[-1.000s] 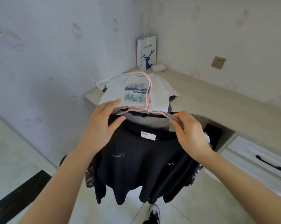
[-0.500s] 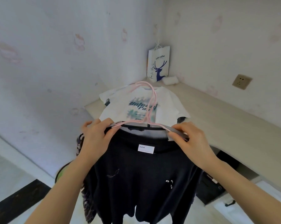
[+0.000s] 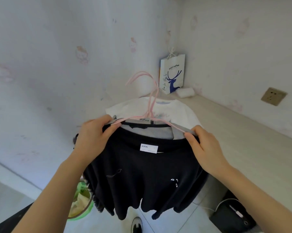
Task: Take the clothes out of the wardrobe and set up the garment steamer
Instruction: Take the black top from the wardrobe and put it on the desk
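Observation:
I hold a bundle of clothes on pink hangers (image 3: 151, 100) in front of me. A black shirt (image 3: 142, 179) with a white neck label hangs nearest, with a grey garment (image 3: 158, 132) behind it. My left hand (image 3: 95, 137) grips the left shoulder of the bundle, fingers curled over the hanger arm. My right hand (image 3: 204, 148) pinches the right shoulder end. A white printed T-shirt (image 3: 180, 113) lies on the desk (image 3: 242, 132) just beyond the hangers. No garment steamer is in view.
A white paper bag with a blue deer (image 3: 172, 73) stands in the desk's far corner beside a small white roll (image 3: 184, 92). A wall socket (image 3: 273, 96) is at right. A green bin (image 3: 81, 204) sits on the floor at left, a black box with cables (image 3: 231, 216) under the desk.
The bundle of hangers has risen and moved closer to the desk; the hanger hooks now stand up over the white T-shirt. My view has tilted downward. Both hands keep their hold.

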